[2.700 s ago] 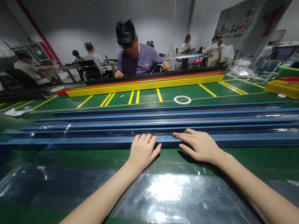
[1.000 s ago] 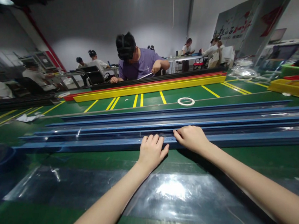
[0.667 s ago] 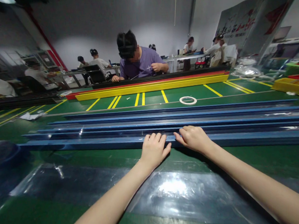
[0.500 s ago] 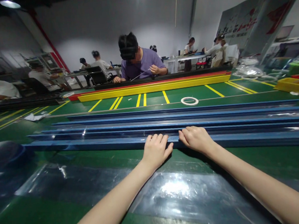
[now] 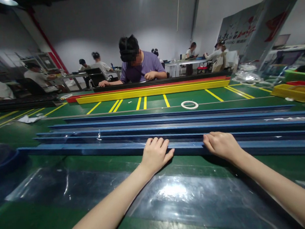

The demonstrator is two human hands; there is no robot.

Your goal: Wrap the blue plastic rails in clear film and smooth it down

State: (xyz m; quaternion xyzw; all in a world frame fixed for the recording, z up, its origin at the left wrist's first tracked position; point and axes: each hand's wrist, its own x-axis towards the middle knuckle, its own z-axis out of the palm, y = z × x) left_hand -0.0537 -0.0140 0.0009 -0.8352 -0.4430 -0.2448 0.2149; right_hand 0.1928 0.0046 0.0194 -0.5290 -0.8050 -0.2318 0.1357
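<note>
Several long blue channel strips run side by side across the green table. On the nearest blue strip (image 5: 188, 147) rests my left hand (image 5: 156, 153), its fingers over the top edge and its thumb out to the right. Farther right, my right hand (image 5: 221, 144) is closed on the same strip, fingers curled over its edge. Clear film lies in the strip's channel between the two hands. A wide sheet of clear film (image 5: 198, 200) is spread on the table beneath my forearms.
Beyond the blue strips lie a white tape ring (image 5: 189, 105), a yellow strip (image 5: 150, 91) and red and black strips. A yellow tray (image 5: 292, 92) stands at the right. A person in purple (image 5: 150, 62) sits opposite. Rolled film (image 5: 0, 158) is at left.
My right hand has slid to the right along the nearest strip, widening the gap between my hands. My left hand stays on the strip. The person opposite has lowered their raised hand.
</note>
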